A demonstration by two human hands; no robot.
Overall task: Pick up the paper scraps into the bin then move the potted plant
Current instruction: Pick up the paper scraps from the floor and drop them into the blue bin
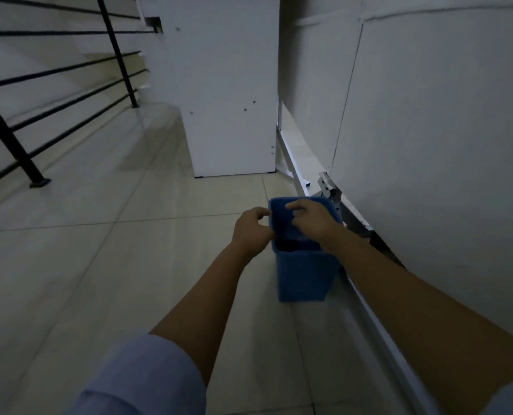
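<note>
Hovering both hands at the mouth of the blue bin, which is standing upright on the tiled floor at about 5 o'clock from the white cabinet, just beside the metal rail along the wall. Resting the right hand directly over the opening, fingers curled narrow and pinched together; impossible to tell whether any scrap is inside that pinch. Holding the left hand at 9 o'clock of the rim, touching or nearly touching its left edge, fingers bent into a loose, narrow curl. Judging the drop as the step in hand: opening lying straight below the right hand, so only a release needed. Seeing no loose paper scraps on the floor, and no potted plant anywhere in view, so probably turning away from the bin afterwards to find it.
</note>
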